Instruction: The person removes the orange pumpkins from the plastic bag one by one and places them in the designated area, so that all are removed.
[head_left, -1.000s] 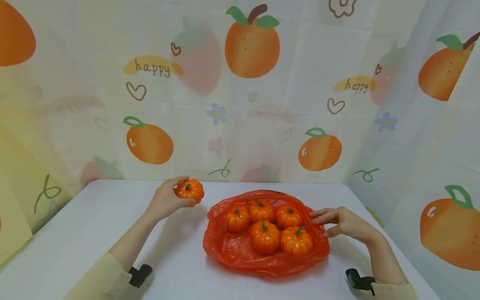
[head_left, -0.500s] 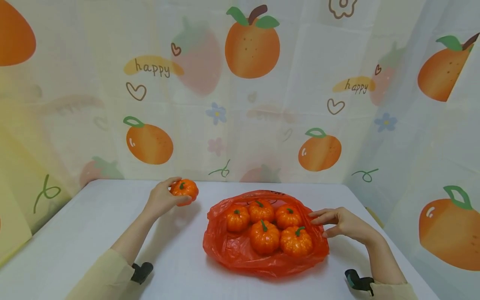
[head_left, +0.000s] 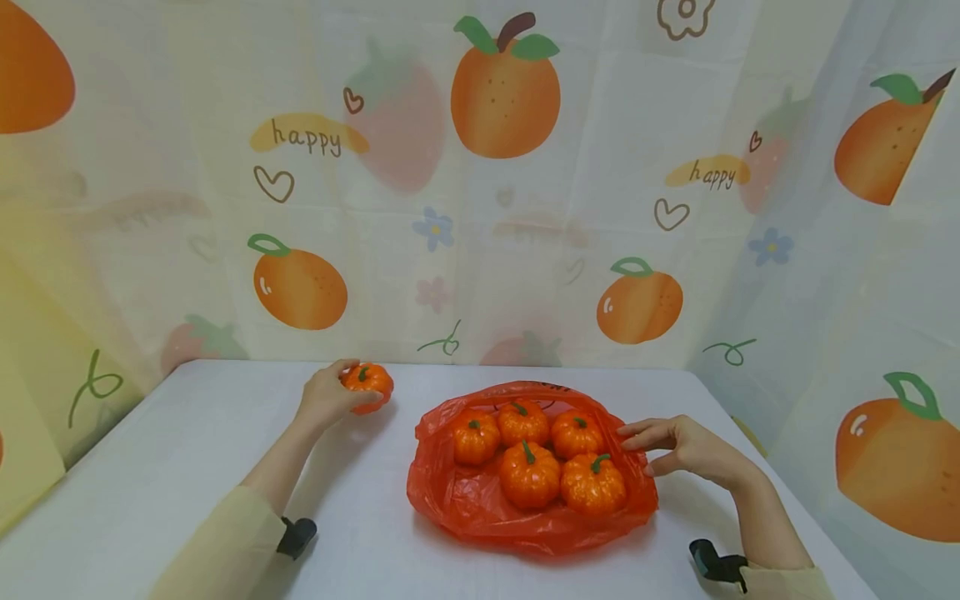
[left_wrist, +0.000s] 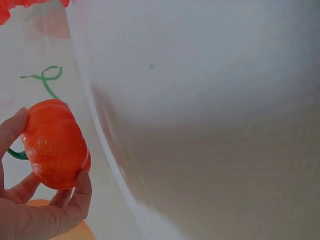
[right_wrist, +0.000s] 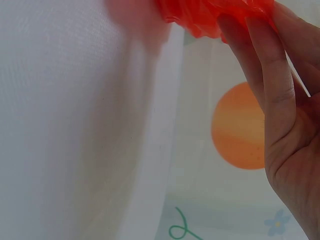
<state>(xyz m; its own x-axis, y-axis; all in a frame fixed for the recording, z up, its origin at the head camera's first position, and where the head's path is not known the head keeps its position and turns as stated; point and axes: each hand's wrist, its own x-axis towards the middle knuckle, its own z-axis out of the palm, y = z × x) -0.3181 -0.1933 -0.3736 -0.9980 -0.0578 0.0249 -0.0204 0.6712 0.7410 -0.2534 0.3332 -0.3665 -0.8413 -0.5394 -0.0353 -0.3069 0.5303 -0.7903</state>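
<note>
In the head view my left hand [head_left: 327, 398] grips a small orange pumpkin [head_left: 369, 387] with a green stem, near the back left of the table. The left wrist view shows the thumb and fingers around this pumpkin [left_wrist: 55, 145]; whether it touches the table I cannot tell. A red plastic bag [head_left: 480, 529] lies with its mouth spread at the middle right, several similar pumpkins [head_left: 529, 477] inside. My right hand [head_left: 693, 448] pinches the right edge of the bag. In the right wrist view its fingertips meet the crumpled red plastic [right_wrist: 197, 17], which partly hides them.
The white table [head_left: 360, 517] reaches back to a hanging curtain [head_left: 510, 250] printed with fruit. Black straps with small devices sit at both wrists, the left device [head_left: 297, 537] and the right device [head_left: 716, 562] close above the tabletop.
My left hand has moved a little to the left with the pumpkin, then slightly down, farther from the bag. The right hand and the bag have stayed nearly still.
</note>
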